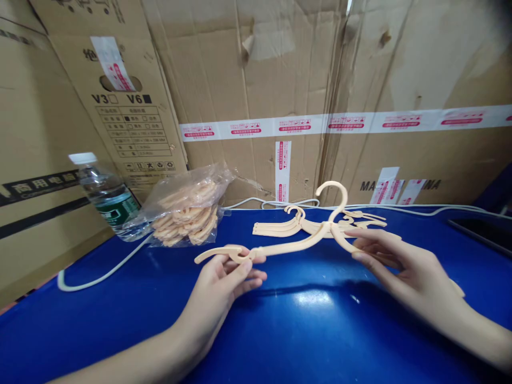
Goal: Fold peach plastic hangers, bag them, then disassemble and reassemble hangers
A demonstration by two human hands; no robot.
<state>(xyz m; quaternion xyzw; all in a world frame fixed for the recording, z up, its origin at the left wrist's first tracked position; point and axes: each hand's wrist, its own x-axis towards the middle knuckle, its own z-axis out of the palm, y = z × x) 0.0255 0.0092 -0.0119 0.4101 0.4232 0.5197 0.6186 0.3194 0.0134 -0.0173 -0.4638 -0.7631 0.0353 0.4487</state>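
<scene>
Between my two hands a cream plastic folding hanger (296, 246) is held above the blue table, its hook pointing up. My left hand (224, 282) pinches the left arm at its joint, where the end piece sticks out to the left. With thumb and fingers, my right hand (412, 266) grips the right arm; the far end of that arm is mostly hidden behind the hand. Behind the held hanger, several similar hangers (276, 229) lie in a row on the table. More hanger parts (362, 215) lie to their right, partly covered by my right hand.
A clear plastic bag (192, 205) full of cream hanger parts sits at the back left, beside a water bottle (116, 200). A white cable (104, 276) runs along the table (288, 341). Cardboard boxes (256, 80) wall the back. A dark flat device (484, 234) lies at right.
</scene>
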